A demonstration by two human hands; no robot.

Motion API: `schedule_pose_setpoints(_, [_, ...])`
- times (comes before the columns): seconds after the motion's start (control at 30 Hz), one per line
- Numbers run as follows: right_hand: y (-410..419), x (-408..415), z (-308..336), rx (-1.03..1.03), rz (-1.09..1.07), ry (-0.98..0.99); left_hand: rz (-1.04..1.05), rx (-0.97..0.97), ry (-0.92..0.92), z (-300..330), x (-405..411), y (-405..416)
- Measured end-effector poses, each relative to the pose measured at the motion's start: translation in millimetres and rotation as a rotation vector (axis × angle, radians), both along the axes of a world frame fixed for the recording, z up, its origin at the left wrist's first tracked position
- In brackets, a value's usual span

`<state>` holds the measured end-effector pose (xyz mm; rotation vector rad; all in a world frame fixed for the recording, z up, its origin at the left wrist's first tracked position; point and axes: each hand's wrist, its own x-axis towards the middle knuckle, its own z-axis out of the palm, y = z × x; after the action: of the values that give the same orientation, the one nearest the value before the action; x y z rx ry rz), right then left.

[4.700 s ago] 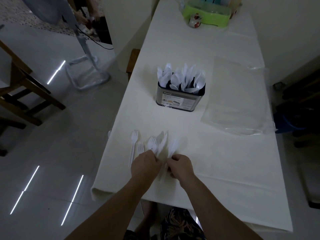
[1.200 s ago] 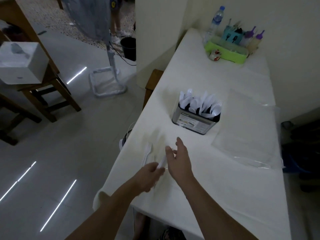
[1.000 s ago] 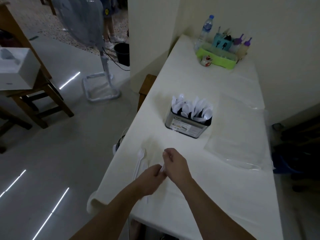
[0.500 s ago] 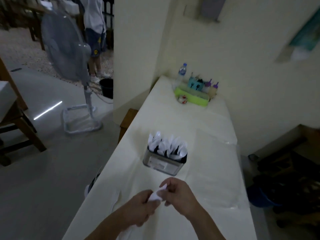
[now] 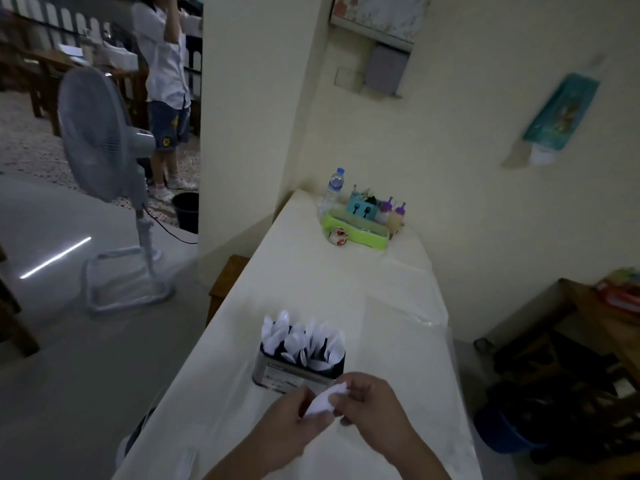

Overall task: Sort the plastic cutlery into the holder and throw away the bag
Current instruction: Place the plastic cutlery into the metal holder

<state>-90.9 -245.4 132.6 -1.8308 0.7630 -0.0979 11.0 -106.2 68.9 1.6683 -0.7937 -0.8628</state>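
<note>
Both hands now lifted off the table, lower centre of frame: left hand point(image 5: 289, 422) and right hand point(image 5: 372, 403) each pinch the same white cutlery point(image 5: 325, 400), just in front of the holder point(image 5: 298, 372). View has tilted up since a second ago. One fork point(image 5: 185, 462) left at lower left; bag point(image 5: 408, 341) still flat right of holder, so disposal is pending.

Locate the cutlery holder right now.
In the head view the cutlery holder stands on the white table, low and centre, just beyond both hands, left of the clear bag.
</note>
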Motion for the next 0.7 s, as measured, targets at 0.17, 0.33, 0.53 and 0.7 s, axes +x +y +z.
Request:
schedule_pose_setpoints(0.17, [-28.1, 9.8, 19.6, -0.215, -0.131, -0.151, 0.281, 0.008, -0.232, -10.2, 10.3, -3.2])
schedule_pose_setpoints(0.33, [-50.1, 25.0, 37.3, -0.542, -0.221, -0.150, 0.295, 0.067, -0.381, -25.2, 16.5, -4.0])
schedule_pose_setpoints(0.53, [-49.7, 46.1, 41.4, -0.732, -0.180, -0.104, 0.136, 0.106, -0.554, -29.1, 18.9, -12.1])
schedule_pose_setpoints(0.7, [-48.8, 58.3, 25.8, -0.794, -0.088, -0.031, 0.100, 0.101, -0.650, -30.7, 22.9, -19.1])
